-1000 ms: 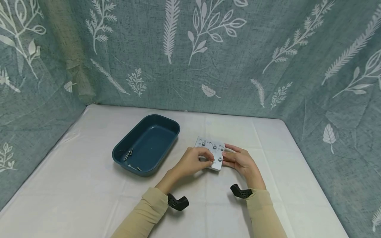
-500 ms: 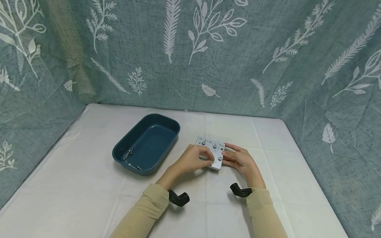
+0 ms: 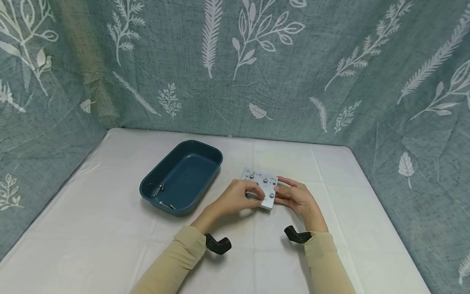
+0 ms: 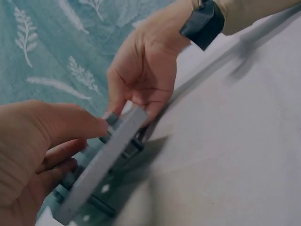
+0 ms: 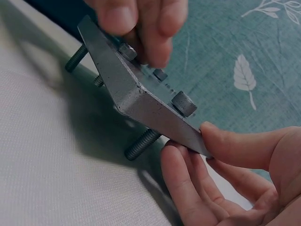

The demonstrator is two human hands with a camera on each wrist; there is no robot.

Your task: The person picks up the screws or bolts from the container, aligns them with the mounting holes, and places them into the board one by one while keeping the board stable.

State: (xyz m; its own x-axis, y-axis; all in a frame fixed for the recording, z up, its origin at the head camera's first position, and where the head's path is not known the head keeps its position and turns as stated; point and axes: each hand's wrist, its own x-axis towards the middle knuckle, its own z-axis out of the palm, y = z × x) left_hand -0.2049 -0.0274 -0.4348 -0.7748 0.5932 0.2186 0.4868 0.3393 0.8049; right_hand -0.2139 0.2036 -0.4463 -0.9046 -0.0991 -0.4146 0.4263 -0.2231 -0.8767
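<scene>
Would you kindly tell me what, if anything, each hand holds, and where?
The right hand grips the metal plate by its right edge. The left hand curls its fingers over the upper face; whether they pinch anything there cannot be told.

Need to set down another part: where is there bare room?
Bare: the table right of the right hand; left of the tray; the tray's far end. Crowded: around the metal plate and left hand; the tray's near end, holding bolts.

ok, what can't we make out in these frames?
- Head: near-left corner of the metal plate, covered by the left hand.
- Head: plate markings, too small.
- Right wrist: what that hand's fingertips hold, if anything; fingers hide it.
- Right wrist: most of the blue tray, cut off by the top edge.
</scene>
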